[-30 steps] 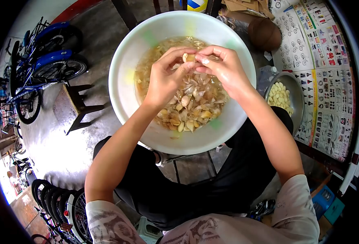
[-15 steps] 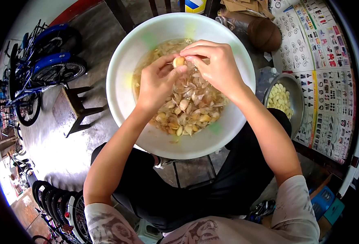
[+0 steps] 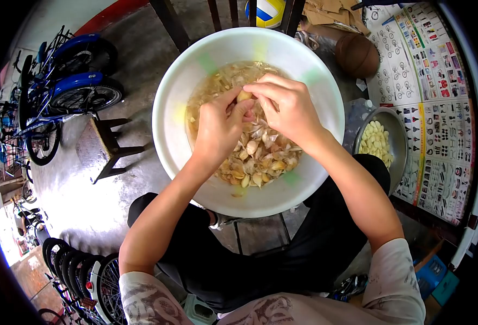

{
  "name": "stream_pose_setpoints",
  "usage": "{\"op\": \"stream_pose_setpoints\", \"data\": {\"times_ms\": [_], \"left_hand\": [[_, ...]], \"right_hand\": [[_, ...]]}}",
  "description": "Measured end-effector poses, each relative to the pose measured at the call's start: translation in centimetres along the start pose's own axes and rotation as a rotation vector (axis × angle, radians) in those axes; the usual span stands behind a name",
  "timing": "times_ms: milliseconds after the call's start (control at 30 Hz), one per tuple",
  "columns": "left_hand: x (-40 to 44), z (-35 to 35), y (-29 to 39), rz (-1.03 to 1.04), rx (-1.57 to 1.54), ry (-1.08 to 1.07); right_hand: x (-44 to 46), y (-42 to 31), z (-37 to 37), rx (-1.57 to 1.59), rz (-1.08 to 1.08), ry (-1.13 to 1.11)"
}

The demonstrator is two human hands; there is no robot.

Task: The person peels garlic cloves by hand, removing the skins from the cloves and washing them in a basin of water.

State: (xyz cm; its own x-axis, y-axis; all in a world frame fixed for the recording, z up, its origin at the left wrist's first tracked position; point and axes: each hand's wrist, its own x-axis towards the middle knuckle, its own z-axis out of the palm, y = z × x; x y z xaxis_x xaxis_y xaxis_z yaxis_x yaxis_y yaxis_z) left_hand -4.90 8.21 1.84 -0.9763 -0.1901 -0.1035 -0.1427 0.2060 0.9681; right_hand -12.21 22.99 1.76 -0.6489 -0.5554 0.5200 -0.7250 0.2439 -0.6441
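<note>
White plastic fills the middle of my head view: a wide basin [image 3: 169, 146], marked with green and yellow patches, with both of my hands above its contents. I have the left hand [image 3: 217, 129] coming in from the lower left, its back partly toward me and its fingers curled, thumb and forefinger closed around a garlic clove [image 3: 244, 96]. That clove sits above the water, just in front of where the hands meet. The right hand [image 3: 287, 105] slants in from the other side, wrist bent inward, knuckles up, fingertips bunched at the clove's edge; I cannot tell from here whether they grip it or only touch it. Both elbows are bent and spread wide over black trousers [image 3: 260, 271].

Below the hands I see loose skins and more cloves [image 3: 258, 176] in cloudy water. By the right knee, a metal bowl [image 3: 400, 149] holds pale peeled cloves [image 3: 376, 142], beside a printed sheet [image 3: 439, 124].

On the floor [image 3: 60, 195], which is bright with glare on my left, stands a small stool [image 3: 95, 146], with blue-fendered bicycles [image 3: 76, 89] beyond. Ahead lie a basketball [image 3: 357, 56] and cardboard [image 3: 331, 16].
</note>
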Motion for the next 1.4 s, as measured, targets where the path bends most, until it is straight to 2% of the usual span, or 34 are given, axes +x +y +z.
{"op": "stream_pose_setpoints", "data": {"times_ms": [333, 500, 567, 700, 800, 833, 900, 933, 1000, 1033, 1100, 1167, 1233, 1300, 1400], "left_hand": [[0.0, 0.0, 0.0, 0.08, 0.015, 0.047], [-0.1, 0.3, 0.5, 0.222, 0.169, 0.147], [0.0, 0.3, 0.5, 0.267, 0.216, 0.158], [0.2, -0.1, 0.8, 0.373, 0.426, 0.2], [0.2, -0.2, 1.3, 0.457, 0.577, 0.218], [0.2, -0.3, 1.2, 0.457, 0.577, 0.216], [0.2, -0.5, 1.1, 0.666, 0.655, 0.192], [0.0, -0.4, 1.1, 0.667, 0.651, 0.18], [0.2, -0.8, 1.5, 0.398, 0.381, 0.155], [0.5, -1.0, 1.5, 0.404, 0.385, 0.161], [0.4, -1.1, 1.3, 0.077, -0.112, 0.18], [0.4, -1.0, 1.4, 0.06, -0.131, 0.158], [0.4, -1.1, 1.5, 0.031, -0.161, 0.12], [0.4, -1.2, 1.2, 0.027, -0.113, 0.088], [0.5, -1.4, 1.3, 0.032, -0.037, 0.058]], "right_hand": [[-0.1, -0.9, 0.9, -0.131, 0.008, 0.001], [0.2, -1.2, 1.2, -0.118, 0.057, 0.025], [0.3, -1.1, 1.6, -0.135, 0.032, 0.116], [0.4, -1.0, 1.6, -0.122, 0.033, 0.054], [1.0, -1.5, 1.2, -0.044, 0.048, 0.142], [1.2, -1.1, 1.0, 0.031, 0.115, 0.174], [1.6, -0.5, 0.4, 0.169, 0.239, 0.232], [1.6, -0.1, 0.0, 0.276, 0.295, 0.216], [1.9, 0.5, -0.4, 0.388, 0.324, 0.201], [1.7, 0.8, -0.4, 0.49, 0.38, 0.163], [1.0, 0.5, -0.2, 0.591, 0.451, 0.122], [1.1, -0.4, -0.2, 0.559, 0.354, 0.001], [1.3, -0.8, -0.2, 0.54, 0.326, 0.01], [1.1, -0.1, 0.2, 0.295, 0.152, 0.061], [1.3, -0.2, 0.7, 0.225, 0.098, 0.092]]}}
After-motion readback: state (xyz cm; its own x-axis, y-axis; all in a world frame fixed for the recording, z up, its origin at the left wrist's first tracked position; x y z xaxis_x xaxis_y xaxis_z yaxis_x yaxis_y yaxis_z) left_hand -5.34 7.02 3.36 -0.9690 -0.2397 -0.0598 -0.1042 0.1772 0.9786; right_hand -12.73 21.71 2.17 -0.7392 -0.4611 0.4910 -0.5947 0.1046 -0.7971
